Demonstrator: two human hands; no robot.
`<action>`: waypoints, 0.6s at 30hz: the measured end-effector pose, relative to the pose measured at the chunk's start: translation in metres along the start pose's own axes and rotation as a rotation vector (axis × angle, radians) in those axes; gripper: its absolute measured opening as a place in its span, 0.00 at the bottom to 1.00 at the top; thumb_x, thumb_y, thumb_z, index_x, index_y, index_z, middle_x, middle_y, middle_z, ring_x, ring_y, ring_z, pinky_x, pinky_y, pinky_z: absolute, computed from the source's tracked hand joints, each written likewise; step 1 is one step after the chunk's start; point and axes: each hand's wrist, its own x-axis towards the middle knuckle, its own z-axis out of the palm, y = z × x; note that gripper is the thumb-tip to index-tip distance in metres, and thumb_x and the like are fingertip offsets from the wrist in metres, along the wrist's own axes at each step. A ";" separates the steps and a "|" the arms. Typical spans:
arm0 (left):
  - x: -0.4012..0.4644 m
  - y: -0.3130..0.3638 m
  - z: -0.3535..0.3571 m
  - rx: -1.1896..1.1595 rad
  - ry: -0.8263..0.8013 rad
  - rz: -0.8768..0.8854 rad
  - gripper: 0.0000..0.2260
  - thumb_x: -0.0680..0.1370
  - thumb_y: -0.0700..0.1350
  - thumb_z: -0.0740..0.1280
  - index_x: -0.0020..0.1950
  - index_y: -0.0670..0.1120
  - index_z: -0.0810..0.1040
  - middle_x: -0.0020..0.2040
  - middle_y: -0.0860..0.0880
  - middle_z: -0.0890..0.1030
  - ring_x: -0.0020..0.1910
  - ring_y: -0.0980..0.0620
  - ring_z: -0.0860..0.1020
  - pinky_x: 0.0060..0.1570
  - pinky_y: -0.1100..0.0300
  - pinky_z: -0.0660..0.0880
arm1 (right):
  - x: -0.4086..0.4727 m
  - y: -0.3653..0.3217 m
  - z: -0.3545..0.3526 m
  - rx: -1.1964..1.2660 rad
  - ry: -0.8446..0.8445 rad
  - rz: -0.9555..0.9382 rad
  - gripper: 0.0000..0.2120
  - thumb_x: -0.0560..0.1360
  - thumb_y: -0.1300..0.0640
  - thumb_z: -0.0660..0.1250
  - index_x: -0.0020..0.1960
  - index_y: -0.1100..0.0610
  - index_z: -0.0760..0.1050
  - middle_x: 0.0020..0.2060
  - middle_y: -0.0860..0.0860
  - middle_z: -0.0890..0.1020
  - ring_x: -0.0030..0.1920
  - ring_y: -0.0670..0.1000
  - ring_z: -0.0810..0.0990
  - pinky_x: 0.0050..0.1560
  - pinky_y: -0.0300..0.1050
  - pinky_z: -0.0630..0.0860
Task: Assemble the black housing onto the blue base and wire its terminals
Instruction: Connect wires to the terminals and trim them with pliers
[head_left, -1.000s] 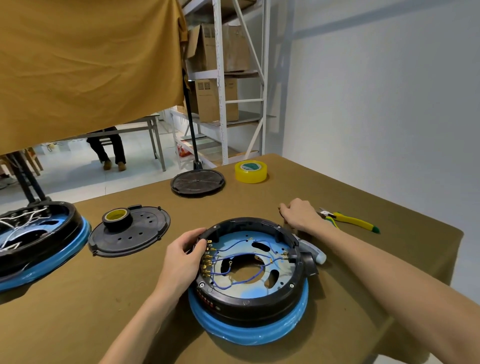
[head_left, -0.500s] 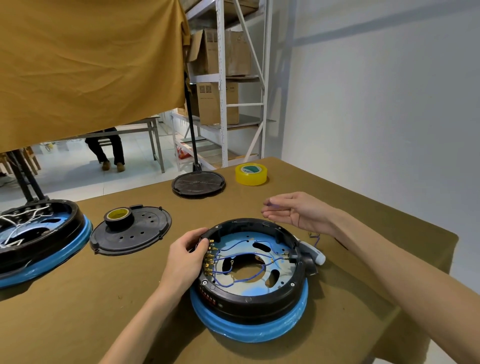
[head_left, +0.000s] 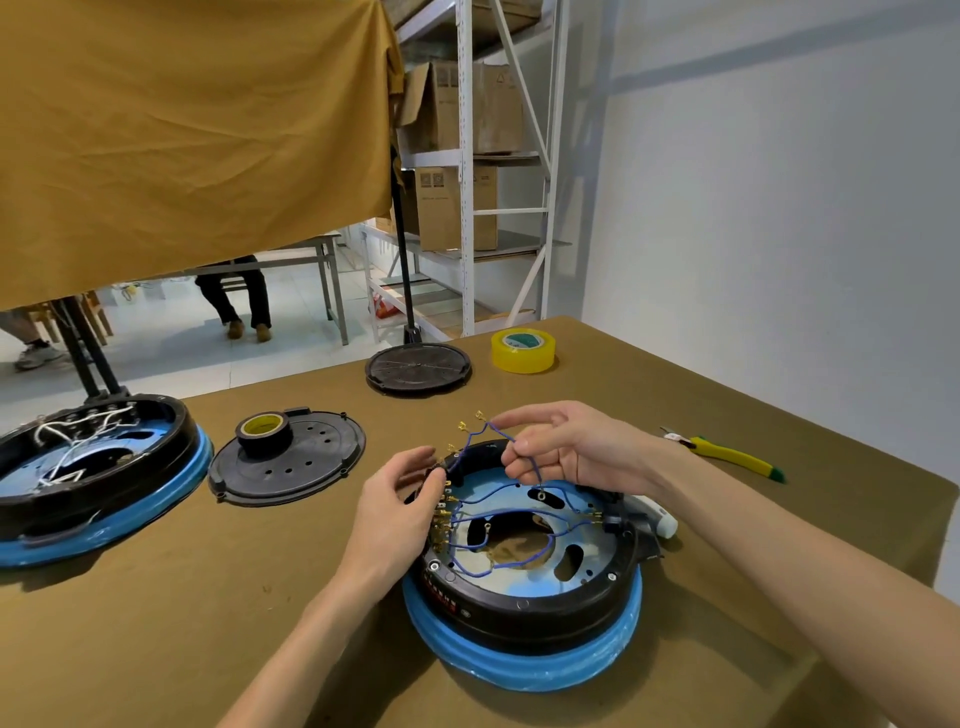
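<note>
The black ring housing (head_left: 524, 616) sits on the blue base (head_left: 524, 670) in front of me on the table. Blue wires (head_left: 498, 519) run across its inside from a row of brass terminals (head_left: 441, 525) on the left rim. My right hand (head_left: 566, 452) pinches a small bundle of loose blue wires with brass lugs (head_left: 475, 431), held just above the housing's far rim. At the left rim my left hand (head_left: 400, 512) has its fingertips at the terminal row, close to the lower ends of those wires.
A second black-and-blue unit with white wires (head_left: 88, 483) lies at the left. A black cover plate (head_left: 291, 462) carries a roll of tape (head_left: 262, 434). Behind stand a round stand base (head_left: 418, 366) and a yellow tape roll (head_left: 523, 351). Yellow-handled pliers (head_left: 727, 457) lie at the right.
My right hand left the table beside the pliers, came over the housing, and now holds a bundle of blue wires. My left hand shifted slightly up along the terminal row.
</note>
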 end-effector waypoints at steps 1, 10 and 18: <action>0.000 0.002 -0.002 0.030 0.020 0.047 0.14 0.82 0.45 0.68 0.68 0.51 0.79 0.60 0.58 0.82 0.62 0.62 0.78 0.61 0.64 0.72 | 0.000 0.000 0.001 0.009 -0.008 0.000 0.23 0.75 0.67 0.72 0.69 0.61 0.74 0.50 0.62 0.86 0.47 0.56 0.87 0.46 0.44 0.83; 0.007 0.017 -0.013 -0.125 -0.052 0.112 0.10 0.83 0.42 0.66 0.55 0.53 0.86 0.46 0.55 0.87 0.50 0.59 0.84 0.48 0.73 0.75 | -0.002 0.000 0.001 0.002 -0.001 -0.037 0.20 0.75 0.67 0.72 0.66 0.62 0.77 0.50 0.62 0.85 0.47 0.56 0.87 0.47 0.45 0.83; 0.003 0.015 -0.006 -0.114 -0.062 0.084 0.08 0.83 0.44 0.67 0.59 0.52 0.84 0.48 0.55 0.88 0.53 0.58 0.84 0.56 0.59 0.79 | 0.002 -0.005 -0.019 -0.093 0.134 -0.084 0.12 0.77 0.65 0.72 0.60 0.59 0.83 0.52 0.61 0.86 0.40 0.51 0.84 0.43 0.42 0.82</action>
